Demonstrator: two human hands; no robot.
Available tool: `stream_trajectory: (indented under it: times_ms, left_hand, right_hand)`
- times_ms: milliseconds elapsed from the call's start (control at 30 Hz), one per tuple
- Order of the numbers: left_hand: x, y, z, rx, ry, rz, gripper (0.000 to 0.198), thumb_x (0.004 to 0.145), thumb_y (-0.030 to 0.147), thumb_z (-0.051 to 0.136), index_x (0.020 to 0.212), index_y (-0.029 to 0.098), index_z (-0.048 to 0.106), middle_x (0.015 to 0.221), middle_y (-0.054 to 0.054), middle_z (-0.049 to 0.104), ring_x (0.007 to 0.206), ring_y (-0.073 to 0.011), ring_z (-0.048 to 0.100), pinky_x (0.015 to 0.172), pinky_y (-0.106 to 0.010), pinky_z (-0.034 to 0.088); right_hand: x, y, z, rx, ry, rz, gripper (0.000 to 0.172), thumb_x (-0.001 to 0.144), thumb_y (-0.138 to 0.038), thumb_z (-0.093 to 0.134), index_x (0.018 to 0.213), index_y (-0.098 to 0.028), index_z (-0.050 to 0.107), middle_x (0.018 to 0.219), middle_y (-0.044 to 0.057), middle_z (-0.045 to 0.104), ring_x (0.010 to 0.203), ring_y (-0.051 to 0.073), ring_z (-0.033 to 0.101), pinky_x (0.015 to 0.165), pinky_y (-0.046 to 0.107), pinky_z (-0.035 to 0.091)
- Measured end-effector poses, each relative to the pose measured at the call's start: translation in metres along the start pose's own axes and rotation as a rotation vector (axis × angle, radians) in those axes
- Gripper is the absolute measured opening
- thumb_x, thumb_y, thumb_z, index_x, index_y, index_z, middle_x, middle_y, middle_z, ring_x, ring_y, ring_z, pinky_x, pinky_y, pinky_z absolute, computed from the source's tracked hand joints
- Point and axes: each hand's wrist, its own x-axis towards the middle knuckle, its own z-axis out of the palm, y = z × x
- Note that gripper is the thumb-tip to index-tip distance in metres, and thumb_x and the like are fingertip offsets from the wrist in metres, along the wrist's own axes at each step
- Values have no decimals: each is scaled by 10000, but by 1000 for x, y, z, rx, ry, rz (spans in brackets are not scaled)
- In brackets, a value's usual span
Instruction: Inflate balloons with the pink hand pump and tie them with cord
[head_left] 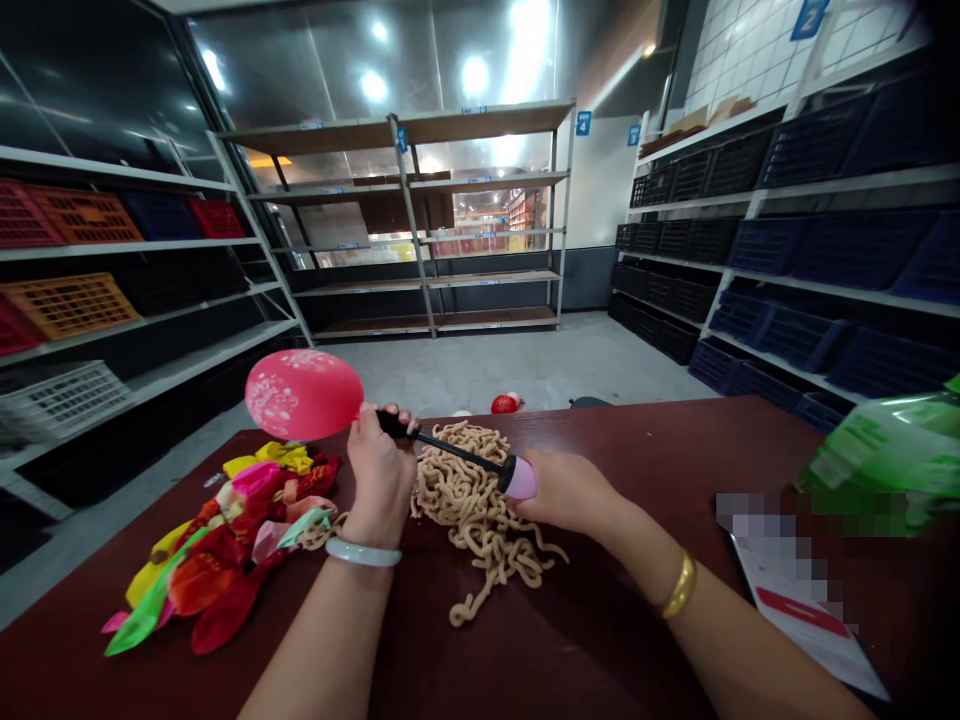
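Note:
A partly inflated pink-red balloon (pixel 304 393) with white print sits at the nozzle end of a balloon hand pump (pixel 465 452). My left hand (pixel 379 455) is closed around that end, fingers at the balloon's neck and the pump's black tip. My right hand (pixel 566 488) grips the pump's lilac handle, with the black rod drawn out between the hands. Beneath the pump lies a heap of beige, twisted string-like pieces (pixel 484 520). Left of my left hand is a pile of uninflated balloons (pixel 217 550) in red, yellow, pink and green.
The dark red table (pixel 622 640) holds a phone-like flat item (pixel 802 600), partly pixelated, and a green bottle (pixel 892 460) at the right. Shelving with crates (pixel 787 245) lines the sides; a metal rack (pixel 487 275) stands at the back. A red round object (pixel 505 403) shows beyond the table edge.

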Motion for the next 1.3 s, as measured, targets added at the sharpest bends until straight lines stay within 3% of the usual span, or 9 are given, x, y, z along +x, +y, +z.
stream_trajectory:
  times_ms: [133,367,567,800,1100,1300]
  left_hand:
    - [-20,-15,10,-35,-37,-36,216,784,222,635,786,203,421,655,39,487,544,-96,492,517,-224,385]
    - [-76,-44,30,-36,-92,-144,217,830,284,639,787,195,446,714,18,509,606,-105,517,577,-243,435]
    - [-101,-50,39,-13,-140,-180,209,865,337,603,772,193,484,705,12,519,600,-114,517,585,-259,453]
    - [-79,-44,33,30,-130,-158,192,835,297,620,770,186,478,700,9,517,588,-115,523,547,-250,436]
    - [-7,-6,4,4,20,-36,222,747,201,629,775,206,409,636,38,489,538,-108,495,492,-228,369]
    - [-12,-13,5,-25,7,-42,249,751,213,645,792,208,399,649,47,496,548,-98,506,531,-230,388]
  right_hand:
    - [-1,6,1,-17,35,-10,366,666,-500,648,913,-234,595,808,35,702,685,213,636,522,279,253]
    - [-3,2,3,1,110,-15,346,668,-485,642,897,-233,578,804,28,701,674,205,625,520,281,226]
    - [-6,-8,-1,29,111,10,355,721,-501,596,950,-231,584,820,35,708,685,218,640,531,292,246]
    - [0,-10,1,81,19,43,450,728,-532,597,1067,-236,585,933,66,715,818,258,661,592,291,326]
    - [3,4,0,46,-57,3,406,687,-521,634,981,-243,609,887,43,711,774,236,653,555,278,303]
    - [0,15,-7,-14,-8,-9,387,665,-531,649,908,-233,604,836,44,708,703,213,639,523,279,258]
